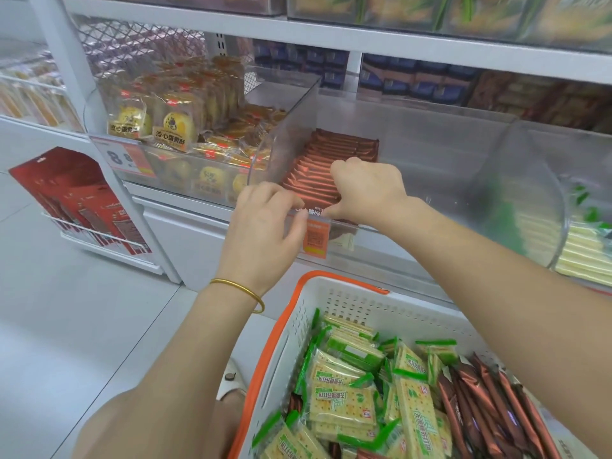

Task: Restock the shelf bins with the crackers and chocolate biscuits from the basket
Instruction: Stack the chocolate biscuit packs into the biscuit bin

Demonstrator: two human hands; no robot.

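Brown foil fills the left part of the clear plastic bin (288, 134) on the middle shelf, where the chocolate biscuits (318, 164) stand on edge in a tight row running front to back. Our right hand (367, 187) is inside the bin on top of that row. Its fingers curl down over the front packets and its thumb reaches toward the front wall, so it grips them, though the fingertips are hidden. Our left hand (265, 226), with a gold bangle (241, 288) on the wrist, holds the bin's front rim, fingers curled over it and thumb outside. Below our arms sits the white basket (364, 303) with an orange handle. It holds green-and-cream crackers (341, 392) in a loose heap and more chocolate biscuits along its right side. Yellow pastry packets (172, 124) fill the bin just to the left
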